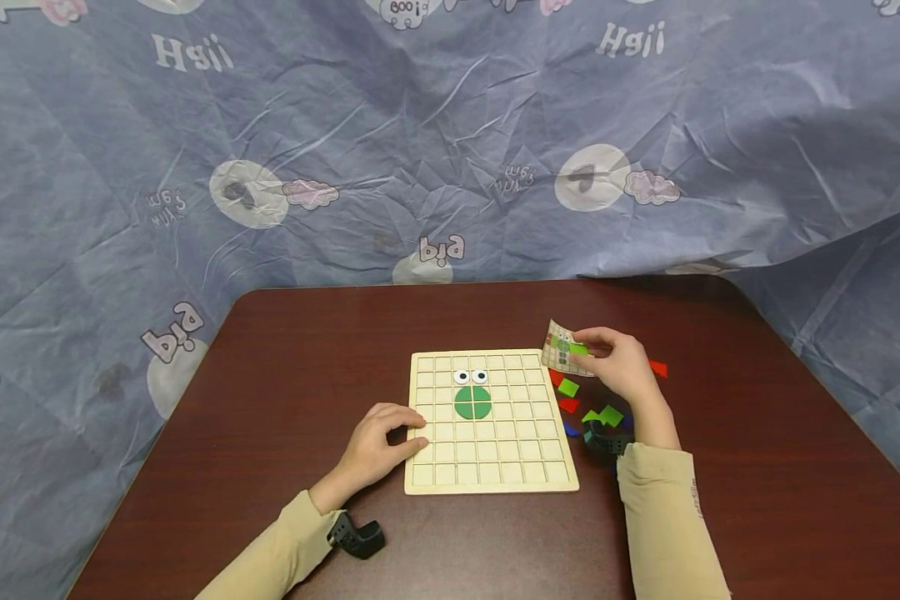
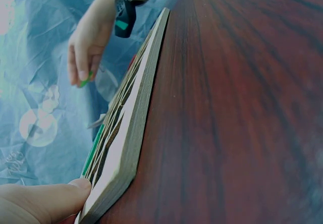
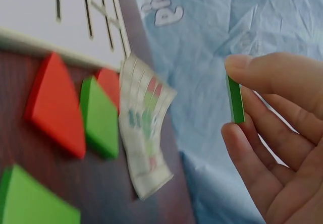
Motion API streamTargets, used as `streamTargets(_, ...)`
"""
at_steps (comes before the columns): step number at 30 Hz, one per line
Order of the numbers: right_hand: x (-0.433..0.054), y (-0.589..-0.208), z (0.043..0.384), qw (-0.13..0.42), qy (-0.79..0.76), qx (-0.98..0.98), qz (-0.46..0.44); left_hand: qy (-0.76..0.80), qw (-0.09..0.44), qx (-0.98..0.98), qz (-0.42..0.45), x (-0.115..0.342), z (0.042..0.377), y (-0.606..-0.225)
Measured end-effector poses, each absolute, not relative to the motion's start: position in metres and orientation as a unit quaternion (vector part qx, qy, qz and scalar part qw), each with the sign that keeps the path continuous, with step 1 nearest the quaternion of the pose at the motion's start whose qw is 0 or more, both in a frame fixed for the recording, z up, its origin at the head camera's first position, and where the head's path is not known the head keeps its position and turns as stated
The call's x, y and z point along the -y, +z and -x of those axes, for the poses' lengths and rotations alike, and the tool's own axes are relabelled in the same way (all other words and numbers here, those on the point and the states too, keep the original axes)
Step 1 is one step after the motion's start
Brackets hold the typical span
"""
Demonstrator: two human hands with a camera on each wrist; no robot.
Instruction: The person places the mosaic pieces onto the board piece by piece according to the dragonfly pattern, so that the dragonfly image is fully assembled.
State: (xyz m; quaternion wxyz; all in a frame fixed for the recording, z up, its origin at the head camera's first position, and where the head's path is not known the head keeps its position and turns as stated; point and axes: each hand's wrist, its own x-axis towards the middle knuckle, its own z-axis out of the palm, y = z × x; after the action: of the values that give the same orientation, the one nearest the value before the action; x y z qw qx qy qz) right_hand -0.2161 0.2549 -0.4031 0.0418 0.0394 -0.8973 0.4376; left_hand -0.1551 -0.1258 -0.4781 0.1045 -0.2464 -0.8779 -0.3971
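My right hand (image 1: 621, 367) pinches a light green tile (image 3: 235, 99) between thumb and finger, raised over a paper pattern card (image 1: 559, 350). The card, printed with a coloured grid figure, lies curled at the board's upper right corner. A pale wooden grid board (image 1: 517, 450) lies in the middle of the table. On it sit two round eye pieces (image 1: 470, 377) above a dark green disc of quarter pieces (image 1: 472, 402). At the board's left edge my left hand (image 1: 378, 446) rests with fingers and thumb touching the rim.
Loose red tiles (image 3: 56, 108), green tiles (image 1: 611, 416) and a blue piece (image 1: 571, 429) lie right of the board, some partly hidden by the right wrist. Another red piece (image 1: 658, 368) lies beyond the right hand. A patterned blue cloth (image 1: 450, 167) hangs behind the dark wooden table (image 1: 307, 350).
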Motion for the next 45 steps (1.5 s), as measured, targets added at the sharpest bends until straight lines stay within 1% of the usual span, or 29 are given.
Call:
streamTargets(4,-0.241,-0.395,0.214,0.025,0.45,0.891,-0.062,-0.396,0.108,0.877,0.248,0.126,0.155,-0.478)
streamTargets(11,-0.217,-0.391,0.214,0.015,0.45,0.887,-0.104,-0.393,0.106,0.88,0.246,0.126,0.155,-0.478)
streamTargets(24,-0.185,-0.402,0.213,-0.008,0.437,0.886,-0.152,-0.394,0.104,0.88,0.243,0.126,0.155,-0.478)
streamTargets(31,-0.175,-0.41,0.215,-0.023,0.426,0.882,-0.198,-0.396,0.105,0.879,0.245,0.126,0.155,-0.478)
streamTargets(36,-0.171,-0.416,0.216,-0.043,0.412,0.889,-0.198,-0.396,0.105,0.879,0.244,0.126,0.155,-0.478)
streamTargets(45,-0.168,-0.421,0.216,-0.063,0.409,0.888,-0.2,-0.396,0.109,0.877,0.248,0.127,0.155,-0.478)
